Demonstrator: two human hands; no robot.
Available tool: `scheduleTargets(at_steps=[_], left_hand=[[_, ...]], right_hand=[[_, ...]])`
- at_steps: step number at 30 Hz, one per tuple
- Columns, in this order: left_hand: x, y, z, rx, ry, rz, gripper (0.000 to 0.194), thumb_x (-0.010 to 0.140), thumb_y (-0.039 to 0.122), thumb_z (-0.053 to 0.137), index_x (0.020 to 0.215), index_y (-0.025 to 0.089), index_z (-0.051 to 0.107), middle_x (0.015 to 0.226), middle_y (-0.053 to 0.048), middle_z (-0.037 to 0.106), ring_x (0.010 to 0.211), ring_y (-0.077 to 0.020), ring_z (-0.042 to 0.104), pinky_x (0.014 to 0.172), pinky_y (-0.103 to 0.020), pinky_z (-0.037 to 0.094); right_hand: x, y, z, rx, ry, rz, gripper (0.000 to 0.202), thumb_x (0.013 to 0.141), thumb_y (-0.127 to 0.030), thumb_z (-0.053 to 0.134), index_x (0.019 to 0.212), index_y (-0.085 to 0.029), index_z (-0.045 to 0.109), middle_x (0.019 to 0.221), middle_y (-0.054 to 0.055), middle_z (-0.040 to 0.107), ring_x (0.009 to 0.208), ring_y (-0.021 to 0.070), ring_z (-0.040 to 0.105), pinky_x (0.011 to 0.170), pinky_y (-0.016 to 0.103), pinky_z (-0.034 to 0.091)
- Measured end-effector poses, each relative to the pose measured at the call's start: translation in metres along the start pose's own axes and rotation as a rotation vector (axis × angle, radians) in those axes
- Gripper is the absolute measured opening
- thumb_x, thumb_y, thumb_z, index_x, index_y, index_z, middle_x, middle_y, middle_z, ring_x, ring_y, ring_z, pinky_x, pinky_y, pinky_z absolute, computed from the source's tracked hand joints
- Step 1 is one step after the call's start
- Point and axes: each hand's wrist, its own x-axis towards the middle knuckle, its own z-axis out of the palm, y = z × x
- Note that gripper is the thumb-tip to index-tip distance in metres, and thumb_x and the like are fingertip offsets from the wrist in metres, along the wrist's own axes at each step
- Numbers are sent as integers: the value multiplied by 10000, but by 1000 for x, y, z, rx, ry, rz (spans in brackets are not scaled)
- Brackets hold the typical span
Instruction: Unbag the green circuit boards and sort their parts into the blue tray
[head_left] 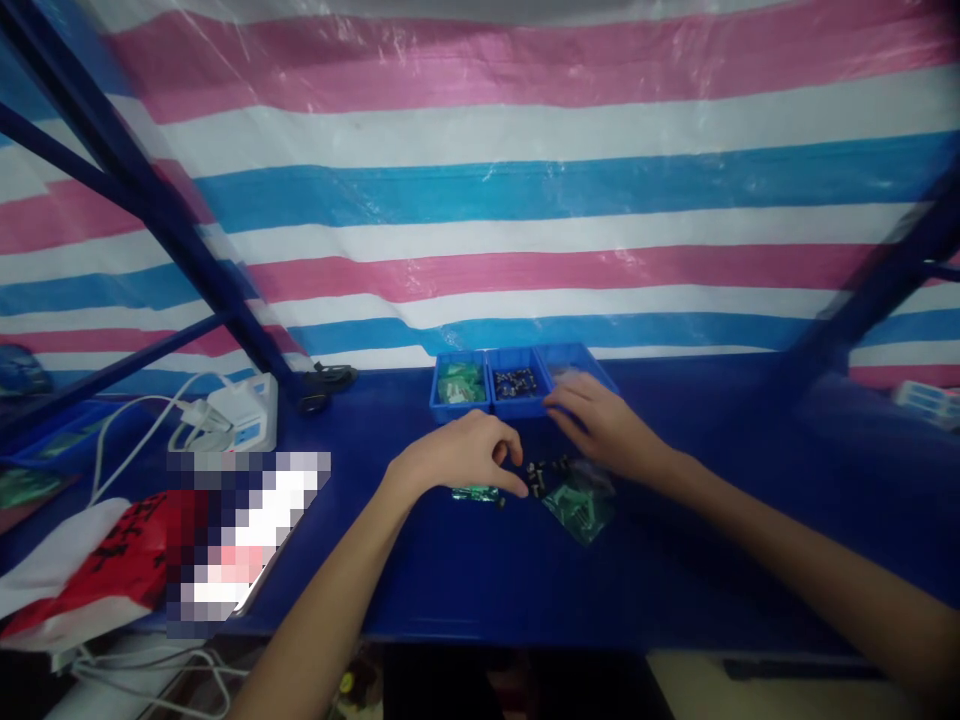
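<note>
My left hand (474, 450) hovers over the blue table, thumb and fingers curved with a gap between them. Just right of its thumb lie several small black parts (536, 478). A small green packet (475, 494) lies partly under the left hand. Between my hands and nearer to me is a clear green bag (579, 508) with small light pieces inside. My right hand (604, 420), slightly blurred, is at the front of the right blue bin (600, 372); its fingers are stretched out and apart from the thumb, with nothing visible in them.
The left bin (460, 410) holds green packets, and the middle bin (516, 407) holds small dark and shiny parts. To the left are a power strip (255, 415) with cables, a pixelated phone-like object (259, 540) and a red-and-white bag (127, 560). A striped sheet (525, 190) hangs behind.
</note>
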Motion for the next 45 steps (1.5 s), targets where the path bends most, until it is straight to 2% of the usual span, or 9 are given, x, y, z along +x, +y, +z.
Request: scheduleTargets(at_steps=[3, 7, 15, 22, 27, 30, 35, 40, 45], left_hand=[[-2, -2, 2, 37, -102, -37, 353, 658, 449, 862, 877, 207, 725, 679, 20, 623, 557, -129, 564, 449, -234, 332], [1, -6, 6, 38, -176, -41, 262, 662, 346, 868, 844, 210, 738, 664, 31, 613, 547, -119, 561, 460, -228, 342], [6, -1, 9, -12, -222, -40, 113, 784, 298, 781, 804, 189, 761, 681, 9, 652, 586, -116, 573, 538, -235, 375], [3, 0, 6, 87, -197, -112, 348, 650, 403, 879, 892, 194, 742, 832, -15, 658, 712, -158, 603, 578, -247, 387], [2, -3, 5, 131, -194, -89, 149, 745, 309, 809, 831, 207, 743, 826, -17, 629, 744, -162, 592, 607, -260, 389], [5, -2, 8, 132, -90, -17, 127, 786, 294, 765, 862, 206, 715, 861, -12, 614, 761, -158, 577, 637, -266, 402], [11, 4, 15, 159, 226, 81, 139, 843, 250, 690, 950, 203, 615, 922, 5, 600, 829, -153, 568, 724, -276, 444], [17, 7, 27, 246, 332, 169, 172, 888, 265, 679, 987, 184, 565, 979, -15, 600, 877, -166, 599, 739, -281, 481], [21, 5, 38, 376, 434, 211, 147, 915, 238, 657, 992, 166, 555, 987, -37, 610, 923, -188, 613, 763, -297, 506]], right_hand=[[-13, -13, 0, 103, -84, 8, 200, 995, -227, 467, 1036, -197, 660, 963, 104, 665, 926, 250, 589, 818, 403, 509], [-16, -21, 5, 115, -203, -29, 214, 1006, -230, 460, 992, -171, 665, 931, 109, 662, 910, 248, 574, 793, 390, 507], [-18, -27, 9, 93, -211, -98, 232, 1012, -204, 451, 958, -138, 666, 916, 117, 656, 883, 240, 565, 776, 383, 496], [-17, -24, 9, 75, -206, -86, 225, 1010, -206, 458, 972, -137, 669, 906, 110, 654, 890, 241, 562, 787, 380, 496], [-18, -23, 10, 58, -214, -94, 245, 1013, -217, 448, 974, -134, 675, 916, 119, 658, 901, 245, 559, 794, 384, 493], [-18, -22, 10, 76, -231, -63, 236, 1008, -210, 453, 977, -135, 675, 909, 117, 658, 893, 242, 556, 785, 377, 485], [-16, -24, 9, 229, -161, 113, 172, 976, -204, 508, 950, -166, 673, 869, 74, 671, 840, 210, 578, 745, 334, 457], [-13, -27, 6, 455, -127, 317, 197, 952, -246, 508, 888, -173, 679, 760, 13, 657, 638, 141, 542, 613, 278, 398], [-11, -21, 2, 560, -183, 389, 267, 952, -356, 516, 877, -178, 699, 767, 16, 664, 657, 151, 547, 604, 278, 400]])
